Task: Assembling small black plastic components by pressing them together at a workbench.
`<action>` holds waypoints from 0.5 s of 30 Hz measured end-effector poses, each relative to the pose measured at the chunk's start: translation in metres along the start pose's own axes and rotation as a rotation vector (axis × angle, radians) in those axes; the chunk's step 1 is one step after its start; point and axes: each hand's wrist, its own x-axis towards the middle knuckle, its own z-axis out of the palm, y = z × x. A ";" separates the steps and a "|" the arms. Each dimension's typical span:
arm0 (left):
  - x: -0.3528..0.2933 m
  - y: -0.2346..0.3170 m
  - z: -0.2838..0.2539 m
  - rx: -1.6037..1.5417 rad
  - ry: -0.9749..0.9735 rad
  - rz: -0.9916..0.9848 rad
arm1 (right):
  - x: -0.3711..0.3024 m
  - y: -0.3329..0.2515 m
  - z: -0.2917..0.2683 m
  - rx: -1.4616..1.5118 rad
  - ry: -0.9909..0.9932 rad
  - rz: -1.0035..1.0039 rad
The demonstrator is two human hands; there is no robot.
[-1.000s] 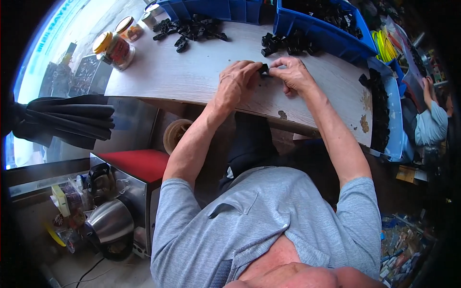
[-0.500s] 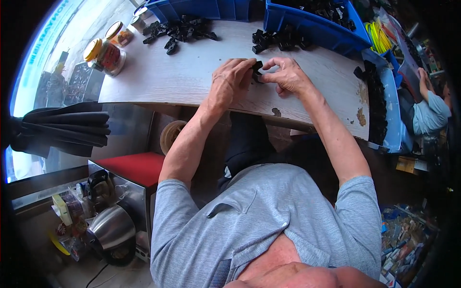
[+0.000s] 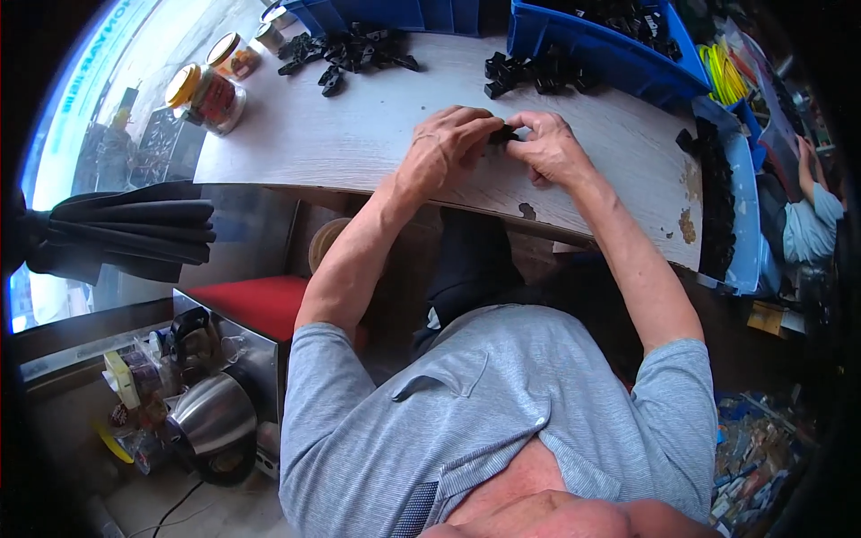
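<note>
Between my two hands, above the front half of the pale wood-grain table (image 3: 296, 161), is a small black plastic part (image 3: 504, 134), mostly hidden by fingers. My left hand (image 3: 446, 148) is closed round its left side. From the right, the thumb and fingertips of my right hand (image 3: 549, 150) pinch the same part. Beyond my hands lie two loose heaps of similar parts: one black heap (image 3: 354, 52) at the back left, another black heap (image 3: 534, 72) in front of a blue bin.
A blue bin (image 3: 610, 67) of black parts stands at the back right, a second blue bin (image 3: 386, 13) at the back left. Jars (image 3: 211, 103) stand on the left. A light-blue crate (image 3: 744, 206) adjoins the right edge. Another person (image 3: 810, 220) sits far right.
My right hand's fingers have closed in on the black part, and the gap between my hands has narrowed. The whole view has shifted slightly.
</note>
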 end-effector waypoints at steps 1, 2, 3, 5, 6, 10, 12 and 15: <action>0.005 0.002 -0.002 0.006 -0.059 0.042 | -0.001 0.000 -0.001 0.019 0.003 -0.008; 0.008 0.003 -0.003 0.012 -0.119 0.084 | -0.001 0.001 -0.001 0.020 -0.003 -0.011; 0.009 0.000 -0.001 0.017 -0.119 0.080 | -0.001 0.003 -0.002 0.030 -0.008 -0.014; 0.010 -0.007 0.001 0.003 -0.223 0.133 | 0.000 0.006 -0.001 0.040 -0.017 -0.022; 0.007 -0.008 0.002 0.008 -0.223 0.129 | 0.000 0.007 0.000 0.055 -0.018 -0.029; -0.001 0.003 0.005 0.085 -0.203 0.085 | 0.001 0.008 -0.002 0.065 0.011 -0.032; -0.005 0.010 0.004 0.142 -0.180 0.056 | 0.001 0.005 0.000 0.048 0.008 -0.042; -0.008 0.016 0.004 0.209 -0.192 0.023 | 0.002 0.007 0.000 0.028 0.013 -0.058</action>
